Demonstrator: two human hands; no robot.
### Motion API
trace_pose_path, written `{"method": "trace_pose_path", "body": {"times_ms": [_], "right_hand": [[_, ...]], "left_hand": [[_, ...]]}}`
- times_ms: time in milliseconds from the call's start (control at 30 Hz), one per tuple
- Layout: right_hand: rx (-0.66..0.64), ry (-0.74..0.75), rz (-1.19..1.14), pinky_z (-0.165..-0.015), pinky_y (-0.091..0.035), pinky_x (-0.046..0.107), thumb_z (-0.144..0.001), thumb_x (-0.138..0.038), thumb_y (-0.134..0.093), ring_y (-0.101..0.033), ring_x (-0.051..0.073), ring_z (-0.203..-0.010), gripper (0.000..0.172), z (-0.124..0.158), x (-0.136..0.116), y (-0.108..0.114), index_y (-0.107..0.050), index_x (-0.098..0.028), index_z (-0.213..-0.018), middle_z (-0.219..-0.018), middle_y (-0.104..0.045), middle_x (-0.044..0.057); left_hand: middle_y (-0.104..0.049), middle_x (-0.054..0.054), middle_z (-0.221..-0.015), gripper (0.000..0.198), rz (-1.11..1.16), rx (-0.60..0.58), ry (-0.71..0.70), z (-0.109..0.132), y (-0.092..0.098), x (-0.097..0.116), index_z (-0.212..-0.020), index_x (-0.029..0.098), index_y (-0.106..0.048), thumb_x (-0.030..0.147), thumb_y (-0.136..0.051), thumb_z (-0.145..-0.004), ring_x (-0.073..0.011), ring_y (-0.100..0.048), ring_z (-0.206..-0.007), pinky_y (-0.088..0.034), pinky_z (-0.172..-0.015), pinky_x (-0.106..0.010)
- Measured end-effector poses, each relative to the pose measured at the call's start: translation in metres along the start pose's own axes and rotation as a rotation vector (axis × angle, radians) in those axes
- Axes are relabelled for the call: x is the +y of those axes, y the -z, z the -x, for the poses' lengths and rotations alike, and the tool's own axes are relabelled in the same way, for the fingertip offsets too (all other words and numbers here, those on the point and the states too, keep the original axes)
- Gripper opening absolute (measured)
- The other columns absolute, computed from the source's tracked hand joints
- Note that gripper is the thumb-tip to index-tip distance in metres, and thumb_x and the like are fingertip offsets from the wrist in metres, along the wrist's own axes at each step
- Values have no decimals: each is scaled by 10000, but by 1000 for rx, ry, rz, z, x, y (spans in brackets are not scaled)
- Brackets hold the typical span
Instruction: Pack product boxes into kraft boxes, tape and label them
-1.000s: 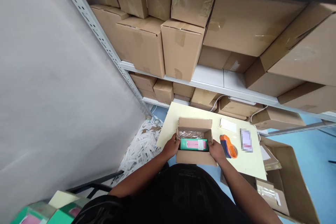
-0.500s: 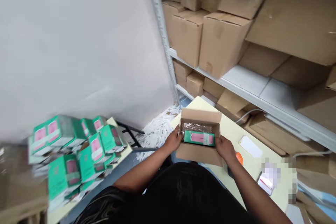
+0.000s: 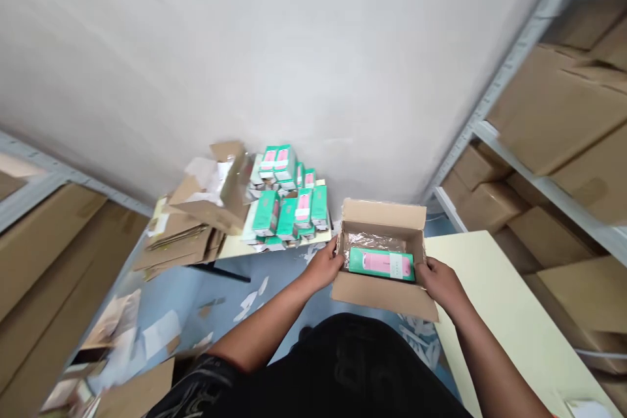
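Observation:
Between my two hands I carry an open cardboard box, its near and far flaps spread outward. My left hand grips the left wall, and my right hand is closed on the right wall. Inside lies a green product box with a pink picture and a white band around it. Clear plastic wrap sits behind it in the cardboard box. The fingers under the walls are partly hidden.
Ahead to the left, many green boxes are stacked on a cream table, beside an open carton and flattened cardboard. Another cream table stands to my right. Shelves of cartons flank both sides. Paper scraps litter the blue floor.
My view has swung left, away from the right-hand shelves, bringing the stacked green boxes toward the middle. The cardboard box stays in both hands, now over the floor beside the right table.

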State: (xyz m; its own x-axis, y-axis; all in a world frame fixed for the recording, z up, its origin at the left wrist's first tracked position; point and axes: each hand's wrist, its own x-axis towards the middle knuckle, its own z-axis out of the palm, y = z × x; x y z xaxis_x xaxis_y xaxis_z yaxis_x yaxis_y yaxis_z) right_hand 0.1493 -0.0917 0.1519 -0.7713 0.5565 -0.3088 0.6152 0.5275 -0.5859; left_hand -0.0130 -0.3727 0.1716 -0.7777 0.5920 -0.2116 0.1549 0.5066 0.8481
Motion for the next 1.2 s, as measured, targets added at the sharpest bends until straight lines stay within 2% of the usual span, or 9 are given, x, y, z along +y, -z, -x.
{"method": "trace_pose_path", "body": {"times_ms": [267,467,533,667,767,900,1033,1133,1200], "right_hand": [[-15,205,108,-617,-357,282,-859,-398,-467,-652,237,-745,310,14,-146,-99,-692,-219,-742,-753,-733,86],[-22,213,17,-614,-404,293,-842,-426,-444,-671,263,-767,356,15,-213,-128,-706,-209,-738,-760,-758,87],[-44,214,17,-616,-416,300,-829,-443,-444,-677,271,-773,366,10,-229,-129,-712,-211,-741,-767,-762,85],[-72,261,58,-636,-441,314,-810,-466,-450,-688,292,-801,369,-13,-253,-126,-713,-215,-751,-779,-766,89],[-115,300,73,-656,-457,318,-812,-477,-448,-695,300,-827,373,-40,-269,-125,-711,-217,-762,-794,-771,81],[-199,341,82,-658,-454,300,-811,-502,-457,-697,291,-829,392,-75,-295,-126,-714,-208,-780,-751,-760,50],[-251,363,119,-641,-438,285,-813,-492,-453,-686,270,-806,390,-100,-320,-130,-712,-203,-766,-741,-756,34],[-271,375,150,-637,-436,282,-821,-488,-442,-683,265,-806,388,-110,-335,-131,-702,-209,-752,-735,-749,31],[-274,375,149,-649,-446,281,-820,-497,-440,-685,265,-819,388,-113,-342,-132,-702,-215,-772,-752,-752,26]], "left_hand": [[-719,-47,-1290,583,140,140,21,72,148,-83,-1504,263,-501,389,-544,-937,-288,-667,-1178,-503,-1022,-384],[-757,-68,-1177,516,231,240,-14,90,244,-121,-1362,226,-645,532,-531,-963,-268,-707,-1037,-557,-921,-371],[-766,-66,-1109,461,156,362,-17,84,277,-129,-1268,213,-698,518,-560,-949,-255,-708,-976,-561,-885,-357],[-761,-57,-1024,345,78,725,-9,67,340,-137,-1142,187,-721,416,-588,-922,-224,-694,-917,-554,-846,-321],[-763,-39,-1028,270,-2,837,-41,55,380,-137,-1056,193,-733,366,-573,-922,-205,-692,-940,-536,-872,-299],[-770,-23,-987,245,-192,815,6,35,420,-137,-1027,207,-738,360,-587,-911,-198,-696,-916,-528,-844,-285],[-772,-40,-1043,248,-388,728,65,1,450,-144,-1045,212,-732,369,-602,-903,-213,-701,-959,-522,-854,-294],[-756,-81,-1144,304,-574,602,151,-34,476,-157,-1114,197,-722,377,-607,-897,-249,-692,-1035,-521,-875,-313],[-721,-103,-1255,394,-701,453,224,-61,496,-170,-1217,193,-693,407,-608,-898,-265,-670,-1114,-516,-906,-315]]}}
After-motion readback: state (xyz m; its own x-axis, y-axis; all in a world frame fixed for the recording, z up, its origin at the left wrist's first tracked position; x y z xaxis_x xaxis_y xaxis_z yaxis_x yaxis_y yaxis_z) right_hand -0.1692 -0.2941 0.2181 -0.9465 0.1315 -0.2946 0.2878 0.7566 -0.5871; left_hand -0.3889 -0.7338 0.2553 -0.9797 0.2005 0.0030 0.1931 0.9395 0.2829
